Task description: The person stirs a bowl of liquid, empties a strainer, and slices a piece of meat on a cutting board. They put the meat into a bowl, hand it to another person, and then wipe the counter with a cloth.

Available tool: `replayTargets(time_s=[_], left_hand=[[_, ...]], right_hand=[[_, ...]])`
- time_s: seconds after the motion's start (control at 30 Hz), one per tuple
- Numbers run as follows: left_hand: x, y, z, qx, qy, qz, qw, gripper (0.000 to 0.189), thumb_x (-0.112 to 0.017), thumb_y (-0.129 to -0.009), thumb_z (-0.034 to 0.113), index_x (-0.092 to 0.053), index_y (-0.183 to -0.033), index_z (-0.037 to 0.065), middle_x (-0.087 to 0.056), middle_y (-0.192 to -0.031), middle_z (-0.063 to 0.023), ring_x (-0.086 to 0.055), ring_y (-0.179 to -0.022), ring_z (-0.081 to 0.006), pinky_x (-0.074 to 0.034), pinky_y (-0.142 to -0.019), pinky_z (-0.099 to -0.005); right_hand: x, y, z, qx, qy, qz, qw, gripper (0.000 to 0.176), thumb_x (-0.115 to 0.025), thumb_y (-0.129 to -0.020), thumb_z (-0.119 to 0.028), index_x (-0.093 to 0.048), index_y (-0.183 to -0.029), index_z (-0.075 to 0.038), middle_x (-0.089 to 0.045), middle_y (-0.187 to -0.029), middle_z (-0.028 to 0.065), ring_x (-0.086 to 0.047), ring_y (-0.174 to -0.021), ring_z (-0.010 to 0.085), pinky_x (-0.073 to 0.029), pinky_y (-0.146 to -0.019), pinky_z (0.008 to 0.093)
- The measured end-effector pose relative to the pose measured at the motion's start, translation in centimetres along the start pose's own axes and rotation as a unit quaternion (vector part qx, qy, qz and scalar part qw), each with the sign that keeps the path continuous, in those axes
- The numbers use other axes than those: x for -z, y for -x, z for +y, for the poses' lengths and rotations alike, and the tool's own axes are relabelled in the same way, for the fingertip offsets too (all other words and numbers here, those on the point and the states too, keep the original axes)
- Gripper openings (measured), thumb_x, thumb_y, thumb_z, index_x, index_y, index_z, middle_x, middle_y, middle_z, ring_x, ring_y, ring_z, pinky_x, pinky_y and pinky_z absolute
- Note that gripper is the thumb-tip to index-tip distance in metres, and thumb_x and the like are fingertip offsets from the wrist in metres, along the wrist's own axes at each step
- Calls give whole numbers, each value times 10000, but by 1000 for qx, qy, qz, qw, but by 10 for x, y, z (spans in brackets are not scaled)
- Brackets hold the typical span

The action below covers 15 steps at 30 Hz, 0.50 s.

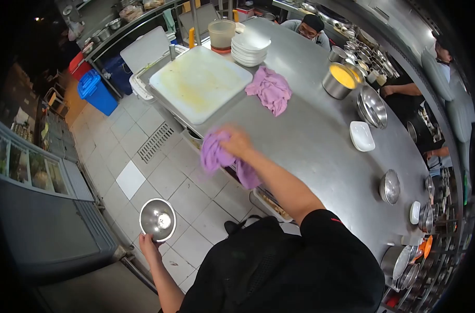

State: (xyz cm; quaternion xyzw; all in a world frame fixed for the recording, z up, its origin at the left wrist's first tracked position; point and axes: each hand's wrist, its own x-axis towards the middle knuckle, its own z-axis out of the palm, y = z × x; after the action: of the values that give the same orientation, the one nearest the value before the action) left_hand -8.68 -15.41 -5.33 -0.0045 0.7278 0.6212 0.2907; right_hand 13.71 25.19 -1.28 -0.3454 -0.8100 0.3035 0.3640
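Observation:
My left hand grips the rim of a metal mixing bowl, held out over the tiled floor with its inside facing up. Nothing shows inside the bowl apart from a bright reflection. My right hand is closed on a purple cloth, which hangs bunched at the edge of the steel table; hand and cloth are slightly blurred. Close by lies a stained white cutting board. Beyond it, a second, pinker cloth rests crumpled on the table.
A stack of white bowls and a plastic tub stand behind the board. To the right are a pot of yellow liquid, metal bowls and a white dish. Co-workers are across the table. A fridge stands left.

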Motion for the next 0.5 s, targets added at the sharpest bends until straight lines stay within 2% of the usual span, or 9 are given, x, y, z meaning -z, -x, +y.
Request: replayTargets(time_s=[0.1,0.13,0.2,0.23,0.27,0.33,0.4,0.47,0.5], left_hand=[[-1,-3,10,-6,33,27,999,71,-504,-768,87,-480,-833,67,-495,-735,-28,-548,-592,-135,-537,-449,-319],[-2,-11,9,-8,31,16,999,71,-504,-768,87,-480,-833,67,-495,-735,-28,-548,-592,-135,-537,-449,-319],[-5,-30,4,-4,19,28,999,71,-509,-764,97,-448,-795,80,-485,-725,-26,-549,-593,-141,-535,-452,-320],[-11,-40,5,-5,14,11,1000,71,-509,-764,97,-448,-795,80,-485,-725,-26,-549,-593,-141,-535,-452,-320],[-20,-50,9,-2,16,2,1000,82,-512,-762,102,-437,-789,85,-484,-725,-28,-549,-589,-142,-535,-451,-322],[-47,-75,12,1,18,-22,1000,94,-515,-761,106,-425,-782,89,-483,-726,-29,-550,-585,-144,-535,-450,-325],[-69,-107,22,13,-25,-26,999,109,-521,-758,113,-417,-783,92,-467,-711,-28,-543,-568,-146,-537,-444,-329],[-86,-135,28,3,-29,-24,999,113,-522,-756,117,-418,-787,86,-448,-693,-28,-534,-546,-161,-544,-443,-349],[-90,-149,30,1,-56,-16,998,112,-519,-755,118,-417,-782,82,-449,-689,-33,-534,-544,-170,-546,-440,-362]], right_hand=[[55,-40,27,-63,63,96,991,298,-653,-675,-180,-634,-967,-124,-594,-1083,116,-551,-1023,330,-456,-872,409],[65,-42,41,-66,68,105,990,298,-653,-675,-180,-634,-967,-124,-594,-1083,116,-551,-1023,330,-456,-872,409],[79,-45,82,-147,171,70,972,369,-654,-685,-219,-603,-1032,-105,-587,-1095,141,-551,-1031,336,-456,-872,405],[69,-32,87,-79,302,89,946,389,-650,-689,-233,-591,-1049,-97,-585,-1086,149,-553,-1025,340,-457,-868,407],[53,-11,86,-12,430,103,897,409,-646,-694,-246,-579,-1066,-89,-583,-1078,157,-554,-1018,344,-457,-865,409],[64,-3,48,-80,353,-62,930,445,-654,-691,-272,-573,-1091,-95,-580,-1106,162,-552,-1038,345,-455,-870,402],[74,7,45,-148,188,-109,965,460,-664,-687,-277,-566,-1096,-91,-581,-1103,169,-556,-1020,342,-454,-873,408],[94,14,68,-242,25,18,970,468,-676,-685,-273,-559,-1091,-73,-598,-1057,170,-579,-957,328,-463,-855,398],[119,6,69,-316,24,88,944,455,-673,-693,-263,-558,-1086,-65,-606,-1025,172,-588,-928,321,-467,-843,388]])
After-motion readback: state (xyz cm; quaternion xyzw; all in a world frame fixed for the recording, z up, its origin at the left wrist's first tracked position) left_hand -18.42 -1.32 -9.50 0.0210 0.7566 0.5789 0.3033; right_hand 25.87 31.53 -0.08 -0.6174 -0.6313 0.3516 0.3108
